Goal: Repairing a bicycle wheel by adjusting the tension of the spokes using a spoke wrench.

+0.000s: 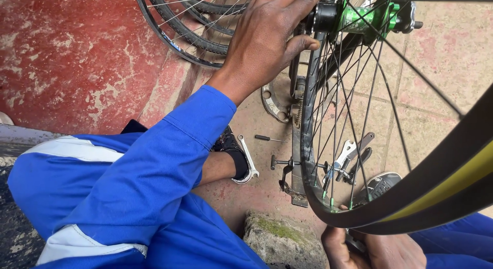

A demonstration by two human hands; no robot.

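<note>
head view:
L hand (267, 40): 12 o'clock, grip wrapped on the axle end beside the green hub (367, 18), prob. to steady the wheel.
R hand (372, 248): 5 o'clock, grip clenched on the tyre (436, 197) from below, bearing the wheel's wt.
Wheel: upright betw. the knees, spokes facing cam.
Floor (452, 63): spanners (352, 153), screwdriver (269, 139) at centre, w/in reach.
Spare rims (190, 27): 11 o'clock, lying apart.

The left hand (267, 38), in a blue sleeve (169, 161), grips a black bicycle wheel (328, 125) beside its green hub (365, 18), while the right hand (372, 248) holds the rim's lowest part just above a mossy stone (282, 235). On the paved floor (441, 53) below the spokes lie a screwdriver (269, 139), spanners (349, 153) and a metal bracket (295, 161), and more wheels (190, 20) rest beside a red wall (67, 53)
</note>
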